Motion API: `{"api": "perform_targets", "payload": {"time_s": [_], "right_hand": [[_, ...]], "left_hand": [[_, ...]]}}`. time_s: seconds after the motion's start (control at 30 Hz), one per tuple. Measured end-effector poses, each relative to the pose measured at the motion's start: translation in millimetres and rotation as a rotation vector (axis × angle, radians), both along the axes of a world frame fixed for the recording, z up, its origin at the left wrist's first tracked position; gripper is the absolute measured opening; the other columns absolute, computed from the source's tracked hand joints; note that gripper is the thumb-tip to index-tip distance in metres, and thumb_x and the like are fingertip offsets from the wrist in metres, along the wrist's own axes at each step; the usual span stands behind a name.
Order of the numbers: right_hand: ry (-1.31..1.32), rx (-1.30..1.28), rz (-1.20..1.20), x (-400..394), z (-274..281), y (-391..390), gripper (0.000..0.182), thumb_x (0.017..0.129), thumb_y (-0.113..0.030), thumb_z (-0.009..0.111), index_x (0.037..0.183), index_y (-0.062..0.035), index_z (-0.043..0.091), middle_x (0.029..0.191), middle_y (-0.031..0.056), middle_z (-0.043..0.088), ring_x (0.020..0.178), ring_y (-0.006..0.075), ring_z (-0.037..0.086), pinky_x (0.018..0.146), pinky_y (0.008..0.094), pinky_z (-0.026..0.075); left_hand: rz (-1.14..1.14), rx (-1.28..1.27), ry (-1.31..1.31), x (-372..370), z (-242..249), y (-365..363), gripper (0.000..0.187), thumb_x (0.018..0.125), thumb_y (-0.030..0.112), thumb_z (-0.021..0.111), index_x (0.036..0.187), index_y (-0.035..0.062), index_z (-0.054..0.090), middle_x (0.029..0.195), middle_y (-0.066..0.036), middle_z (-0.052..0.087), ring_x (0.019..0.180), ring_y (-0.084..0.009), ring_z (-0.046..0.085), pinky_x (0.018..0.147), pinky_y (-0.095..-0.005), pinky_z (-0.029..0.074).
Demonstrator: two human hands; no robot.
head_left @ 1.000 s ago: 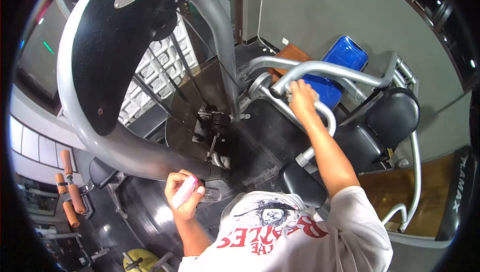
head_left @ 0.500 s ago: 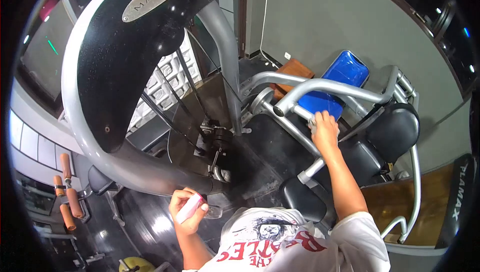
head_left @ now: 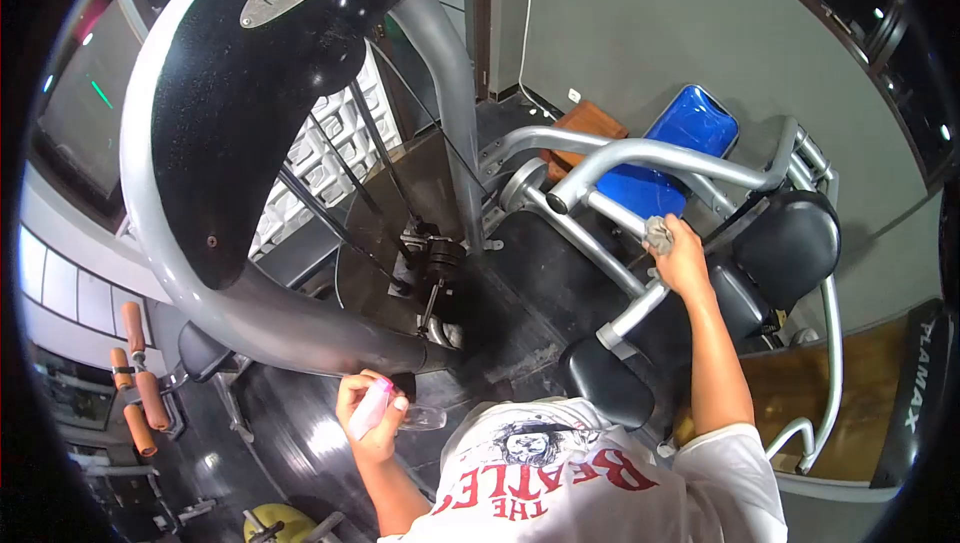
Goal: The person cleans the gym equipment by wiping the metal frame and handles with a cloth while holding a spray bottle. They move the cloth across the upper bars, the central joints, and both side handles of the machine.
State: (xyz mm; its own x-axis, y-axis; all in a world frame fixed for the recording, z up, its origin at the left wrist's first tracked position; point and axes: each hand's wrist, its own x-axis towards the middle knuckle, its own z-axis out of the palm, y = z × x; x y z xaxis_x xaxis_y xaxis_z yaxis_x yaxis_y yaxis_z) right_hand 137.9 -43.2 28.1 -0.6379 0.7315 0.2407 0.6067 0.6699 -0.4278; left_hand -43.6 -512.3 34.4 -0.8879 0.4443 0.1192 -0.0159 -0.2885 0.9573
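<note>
In the lower middle of the head view, my left hand (head_left: 368,435) is wrapped around a spray bottle (head_left: 425,419) with a pink top and a clear body. The bottle lies tilted sideways, close to the machine's curved grey base. My right hand (head_left: 684,261) is closed on a crumpled grey cloth (head_left: 658,235). It is at the silver tube (head_left: 618,215) of the exercise machine, with the cloth overlapping the end of that tube. Just below and right of this hand is the machine's black padded seat (head_left: 735,293).
A large grey machine column (head_left: 300,338) with a black shroud (head_left: 225,113) stands at the left. Behind the silver frame (head_left: 690,151) are a blue board (head_left: 695,128) and a brown box (head_left: 590,123). A black backrest (head_left: 795,243) and a lower black pad (head_left: 605,383) flank my right arm.
My right hand has moved right and slightly down along the silver tube, and the cloth now shows more. My left hand keeps the bottle in nearly the same place.
</note>
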Motion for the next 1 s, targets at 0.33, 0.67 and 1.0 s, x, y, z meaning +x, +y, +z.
{"api": "perform_targets", "payload": {"time_s": [0.33, 0.67, 1.0], "right_hand": [[-0.146, -0.395, 0.246, -128.6, -6.4, 64.8, 0.057, 0.083, -0.027, 0.081, 0.127, 0.0015, 0.058, 0.112, 0.0226, 0.072, 0.107, 0.0365, 0.069, 0.095, 0.0432, 0.053], [0.554, -1.509, 0.182, 7.8, -43.1, 87.7, 0.030, 0.100, -0.017, 0.066, 0.126, -0.0028, 0.061, 0.112, 0.0103, 0.069, 0.098, 0.0211, 0.071, 0.082, 0.0352, 0.061], [0.306, -1.555, 0.336, -94.1, -74.6, 115.8, 0.034, 0.097, -0.028, 0.071, 0.121, -0.0043, 0.064, 0.105, 0.0090, 0.070, 0.088, 0.0164, 0.068, 0.072, 0.0320, 0.056]], "left_hand": [[-0.103, -0.014, 0.069, 26.6, 22.9, 17.0, 0.038, 0.076, -0.002, 0.080, 0.100, 0.0030, 0.051, 0.090, -0.010, 0.060, 0.066, -0.0133, 0.059, 0.054, -0.0257, 0.051], [0.072, -0.033, 0.025, 94.4, 18.2, 18.6, 0.033, 0.079, -0.007, 0.075, 0.100, 0.0025, 0.051, 0.089, -0.011, 0.061, 0.065, -0.0130, 0.059, 0.056, -0.0251, 0.049], [0.283, -0.146, 0.039, 180.6, 35.7, 27.9, 0.031, 0.077, -0.002, 0.074, 0.097, 0.0026, 0.052, 0.086, -0.010, 0.060, 0.068, -0.0131, 0.058, 0.058, -0.0261, 0.049]]}}
